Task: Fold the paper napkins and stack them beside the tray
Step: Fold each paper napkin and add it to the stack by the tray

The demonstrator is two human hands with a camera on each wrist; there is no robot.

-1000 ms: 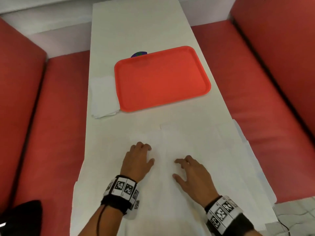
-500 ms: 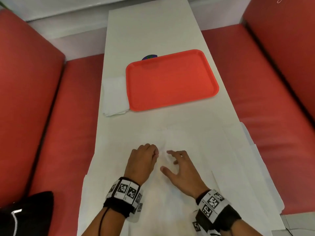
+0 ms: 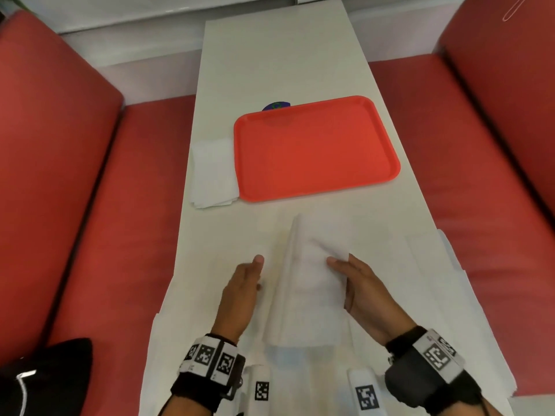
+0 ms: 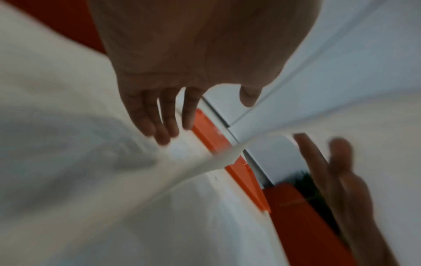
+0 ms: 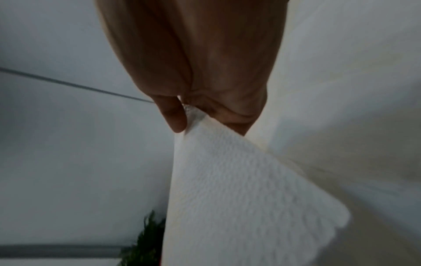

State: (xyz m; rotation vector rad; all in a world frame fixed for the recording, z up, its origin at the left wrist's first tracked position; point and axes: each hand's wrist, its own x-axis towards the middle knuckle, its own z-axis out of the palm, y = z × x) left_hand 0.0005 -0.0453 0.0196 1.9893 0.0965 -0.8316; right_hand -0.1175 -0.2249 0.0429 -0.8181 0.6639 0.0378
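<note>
Napkin pinched by R hand, L hand flat, tray beyond.

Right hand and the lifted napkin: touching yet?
Touching. In the right wrist view the right hand pinches the napkin's edge between thumb and fingers, with no gap. The head view agrees: that edge is lifted at the hand.

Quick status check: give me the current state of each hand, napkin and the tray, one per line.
Left hand: open, fingers straight, beside the raised napkin.
Right hand: pinches the raised napkin's edge.
White paper napkin being folded: one side lifted off the table, mid-fold.
Stack of folded white napkins: lying flat beside the tray's left edge.
Orange plastic tray: flat on the table, nothing on it.
</note>
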